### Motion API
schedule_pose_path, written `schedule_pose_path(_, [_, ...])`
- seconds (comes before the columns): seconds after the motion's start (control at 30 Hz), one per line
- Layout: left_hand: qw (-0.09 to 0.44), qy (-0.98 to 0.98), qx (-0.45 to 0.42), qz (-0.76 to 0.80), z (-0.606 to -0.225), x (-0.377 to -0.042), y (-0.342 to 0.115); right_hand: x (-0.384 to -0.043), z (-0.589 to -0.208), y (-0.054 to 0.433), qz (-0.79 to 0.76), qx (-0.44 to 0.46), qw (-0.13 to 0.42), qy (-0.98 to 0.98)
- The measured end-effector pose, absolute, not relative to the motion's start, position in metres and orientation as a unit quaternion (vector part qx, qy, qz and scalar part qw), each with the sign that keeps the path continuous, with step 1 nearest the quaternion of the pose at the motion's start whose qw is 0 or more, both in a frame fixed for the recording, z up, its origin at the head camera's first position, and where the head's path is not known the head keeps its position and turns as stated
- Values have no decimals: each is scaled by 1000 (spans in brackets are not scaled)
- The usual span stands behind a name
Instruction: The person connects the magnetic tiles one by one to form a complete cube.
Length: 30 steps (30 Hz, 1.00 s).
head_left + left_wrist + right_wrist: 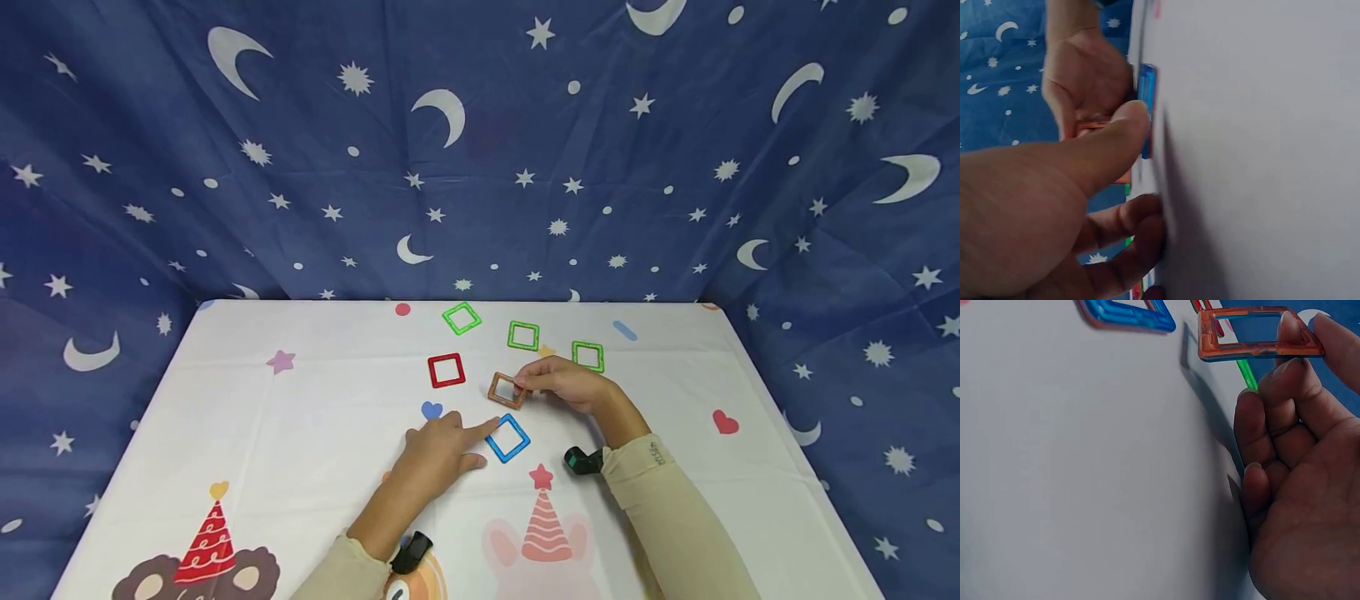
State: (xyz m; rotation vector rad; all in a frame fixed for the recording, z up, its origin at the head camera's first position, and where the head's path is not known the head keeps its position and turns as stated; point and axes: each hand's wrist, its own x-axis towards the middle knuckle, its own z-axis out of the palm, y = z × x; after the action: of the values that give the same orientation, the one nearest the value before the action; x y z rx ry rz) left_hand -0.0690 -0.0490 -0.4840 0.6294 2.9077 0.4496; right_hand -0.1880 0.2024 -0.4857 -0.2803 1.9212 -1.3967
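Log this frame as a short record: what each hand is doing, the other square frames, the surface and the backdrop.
Right hand: pinches an orange square translucent plastic-looking frame, raised off the surface
Left hand: index fingertip at the edge of a blue square translucent frame
Red square frame: lying left of the orange one in the head view
Green square frames: three, toward the far edge
Surface: white printed tablecloth
Backdrop: dark blue cloth with pale moons and stars

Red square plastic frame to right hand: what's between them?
Orange square plastic frame, pinched by the right hand, then white tablecloth; seen in head view.
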Motion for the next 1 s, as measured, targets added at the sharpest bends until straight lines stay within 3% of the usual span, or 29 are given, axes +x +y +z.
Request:
schedule_pose_path(0.2, [75, 964, 231, 111, -482, -65, -43, -187, -481, 205, -532, -110, 367, 755])
schedule_pose_path(0.53, [-7, 956, 198, 217, -485, -71, -54, -190, -482, 204, -529, -127, 376, 750])
schedule_pose_path(1.0, [14, 958, 174, 229, -492, -76, -60, -191, -484, 193, -521, -115, 376, 757])
